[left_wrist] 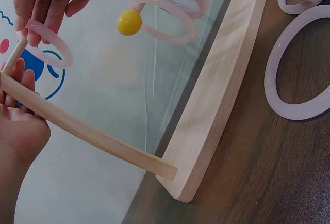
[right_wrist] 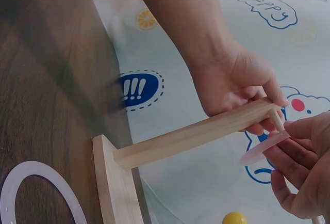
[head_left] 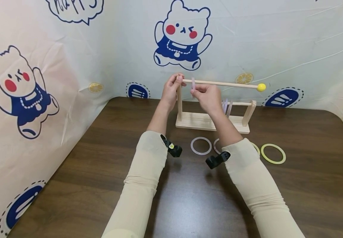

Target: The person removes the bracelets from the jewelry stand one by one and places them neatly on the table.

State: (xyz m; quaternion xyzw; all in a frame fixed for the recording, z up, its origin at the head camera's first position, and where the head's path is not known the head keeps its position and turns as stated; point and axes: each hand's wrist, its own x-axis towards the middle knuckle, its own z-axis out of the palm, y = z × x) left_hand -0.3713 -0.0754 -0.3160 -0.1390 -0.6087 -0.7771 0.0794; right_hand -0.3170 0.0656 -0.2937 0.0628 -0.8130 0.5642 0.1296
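Note:
A wooden stand (head_left: 196,121) holds a long upper rod (head_left: 228,84) tipped with a yellow ball (head_left: 261,87). My left hand (head_left: 170,89) grips the top of the stand's left post (head_left: 179,102), where the rod begins. Close to that post, my right hand (head_left: 209,98) pinches a translucent pale pink ring (head_left: 193,83) between thumb and fingers. The rod passes through this ring, as the right wrist view also shows the ring (right_wrist: 263,149) near the post's top. Several similar rings (left_wrist: 178,20) hang on the lower rod (head_left: 241,103), partly behind my right hand.
On the dark wooden table (head_left: 186,198) before the stand lie a lilac ring (head_left: 201,154) and a yellow-green ring (head_left: 273,162). More rings lie between them, partly hidden by my right forearm. A printed cloth (head_left: 124,49) hangs close behind the stand.

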